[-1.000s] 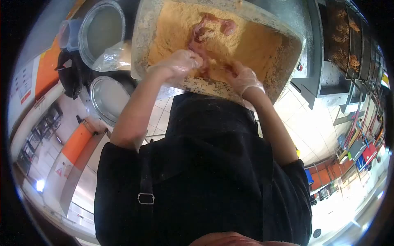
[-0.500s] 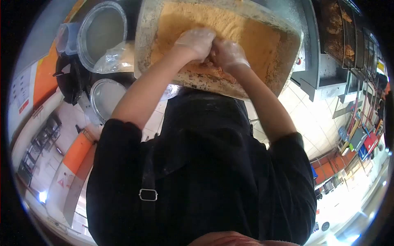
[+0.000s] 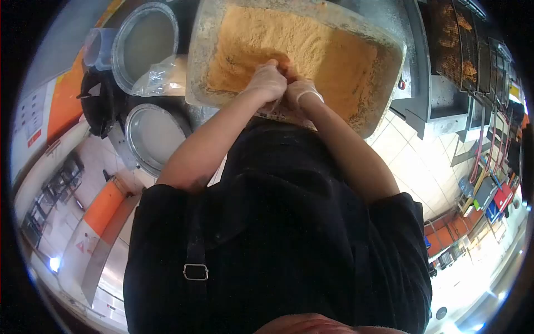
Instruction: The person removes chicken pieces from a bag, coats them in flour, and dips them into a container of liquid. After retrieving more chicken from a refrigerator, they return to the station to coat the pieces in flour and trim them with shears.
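Observation:
A large tub point(image 3: 200, 61) of orange-tan powder point(image 3: 311, 36) lies in front of me. My left hand point(image 3: 268, 82), in a clear glove, is closed over the tub's near side. Beside it, nearly touching, my right hand point(image 3: 303, 93) is gloved too, its fingers curled inward. Between the fingertips of both hands shows a small reddish-orange piece point(image 3: 288, 71), coated in powder; its full shape is hidden by the hands.
Left of the tub are a metal bowl point(image 3: 146, 47) of cloudy liquid, a clear plastic bag point(image 3: 161, 78), a plastic jug point(image 3: 100, 49) and a second round container point(image 3: 154, 138). At the right, wire baskets point(image 3: 445, 42) hold browned pieces near a metal sink point(image 3: 448, 100).
Both hands have come closer together and nearer to me, with the piece now raised between their fingertips. The pinkish pieces seen earlier near the tub's close edge are now mostly hidden.

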Available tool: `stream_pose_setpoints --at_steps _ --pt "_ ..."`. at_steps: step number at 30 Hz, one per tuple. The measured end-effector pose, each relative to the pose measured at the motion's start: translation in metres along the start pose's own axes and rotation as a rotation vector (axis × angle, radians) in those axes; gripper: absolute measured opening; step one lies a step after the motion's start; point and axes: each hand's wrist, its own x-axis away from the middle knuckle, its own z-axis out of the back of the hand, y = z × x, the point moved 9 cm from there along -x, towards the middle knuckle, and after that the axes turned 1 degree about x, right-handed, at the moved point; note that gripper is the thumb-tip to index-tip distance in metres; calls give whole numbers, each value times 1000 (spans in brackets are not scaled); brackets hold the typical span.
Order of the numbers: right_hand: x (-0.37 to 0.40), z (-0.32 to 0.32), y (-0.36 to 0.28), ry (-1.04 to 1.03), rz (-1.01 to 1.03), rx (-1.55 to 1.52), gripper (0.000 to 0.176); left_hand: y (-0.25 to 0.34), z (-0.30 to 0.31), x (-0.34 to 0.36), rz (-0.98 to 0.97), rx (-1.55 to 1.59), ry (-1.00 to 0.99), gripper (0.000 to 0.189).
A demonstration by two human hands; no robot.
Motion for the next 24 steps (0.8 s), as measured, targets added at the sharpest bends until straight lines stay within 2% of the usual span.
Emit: stream_pose_setpoints --at_steps 1,2,3,4,5,6,7,8,9,10,11,13,14,16,17,18,19,20,21,22,23,24 --pt "-7 -4 3 -31 10 -121 64 4 -9 -8 -77 131 -112 59" --pt "13 16 -6 -19 142 -276 60 19 9 18 17 184 -197 53" --pt "47 45 -18 -94 66 -495 57 11 24 15 19 185 -195 53" --pt "82 75 -30 -154 -24 -709 56 5 37 8 -102 -178 -287 51" --pt "93 87 -26 -154 -21 -706 56 6 41 11 -155 -358 -330 51" --pt "101 111 -3 17 -71 -517 57 6 46 15 -217 -536 -368 50" --pt "105 128 10 180 -116 -328 60 3 66 26 -100 -650 -224 49" --pt "96 111 13 167 -111 -325 60 -5 66 30 -38 -706 -153 48" --pt "79 85 32 177 -240 -245 61 -14 67 34 28 -758 -84 47" --pt "66 68 46 199 -364 -164 62 -17 33 24 -95 -803 -156 47" --pt "56 51 35 204 -357 -165 62 -12 4 19 -220 -848 -233 46" --pt "39 25 3 260 -347 -240 59 5 -34 18 -275 -1059 -452 44" --pt "30 25 5 259 -347 -243 59 8 -35 22 -273 -1061 -453 44" --pt "5 1 -25 -157 108 48 57 11 -16 23 62 63 -259 42" --pt "25 24 -27 -156 102 44 57 16 -2 27 59 61 -265 42" --pt "64 62 -28 -218 -54 -392 55 32 21 33 -154 -250 -296 39" --pt "90 78 -21 -276 -212 -828 53 23 40 27 -204 -375 -240 38" --pt "47 80 30 -149 -104 -489 56 14 60 22 -249 -500 -179 36" --pt "27 84 43 -94 -42 -316 57 -8 78 2 -131 -435 -35 35" --pt "7 89 55 -30 9 -139 59 -16 74 -17 -126 -430 -34 35" --pt "20 133 41 305 -91 -65 61 -20 67 -33 -181 -699 5 33" --pt "40 165 26 645 -189 12 62 -24 48 -39 -212 -834 25 33"
